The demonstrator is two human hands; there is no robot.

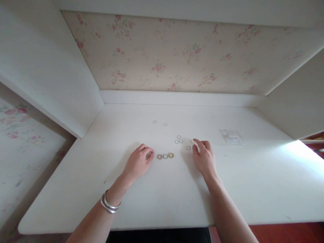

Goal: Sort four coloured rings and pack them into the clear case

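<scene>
Both hands rest on a white desk (159, 196). My left hand (138, 162) lies with fingers curled under, its fingertips just left of a short row of three coloured rings (165, 156). My right hand (204, 157) has its fingers bent and drawn together beside a small pale ring (193, 141); another ring (188, 148) lies just left of its fingertips. A cluster of three clear rings (178, 139) sits a little farther back. Two more small rings (159, 123) lie apart toward the back.
A small clear plastic packet (232, 136) lies at the right back of the desk. White side panels (47, 68) and a flowered back wall (177, 54) enclose the desk. A metal bangle (109, 204) circles my left wrist. Bright light falls on the right edge.
</scene>
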